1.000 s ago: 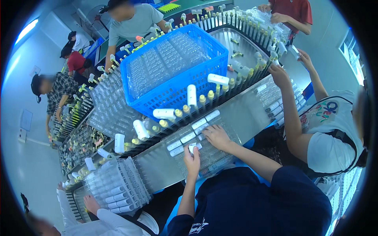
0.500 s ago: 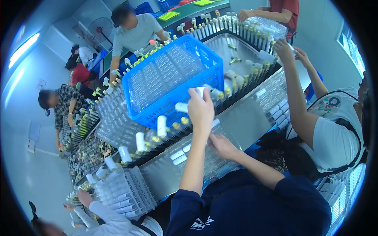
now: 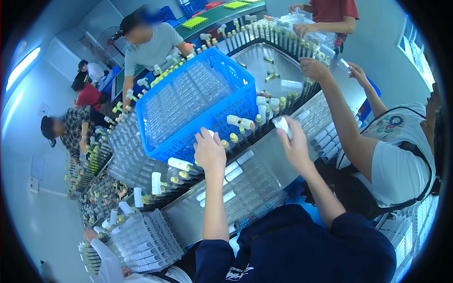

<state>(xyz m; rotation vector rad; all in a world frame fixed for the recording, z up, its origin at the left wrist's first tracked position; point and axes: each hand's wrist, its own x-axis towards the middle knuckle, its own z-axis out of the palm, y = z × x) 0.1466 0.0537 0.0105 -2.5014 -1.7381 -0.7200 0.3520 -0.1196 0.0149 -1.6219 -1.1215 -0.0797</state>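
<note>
My left hand is closed at the row of pegs beside the blue crate. A bit of white plastic casing shows at its fingertips, and the rest is hidden by the hand. To its right, my right hand is raised over the metal ledge, its fingers closed on a white casing. Near the hands, pegs with yellowish tips carry more pieces: a white casing right of my left hand and another casing left of it. Below them lies a clear blister tray with several white casings in it.
A blue crate of clear trays stands behind the pegs. The metal ledge runs in front of me. A co-worker's hands work at the right; another co-worker's sleeve is at the lower left. Stacked trays sit there too.
My right hand has risen from the tray, now with a white casing. My left hand has moved left and down to the pegs. The peg row and crate have shifted left in view.
</note>
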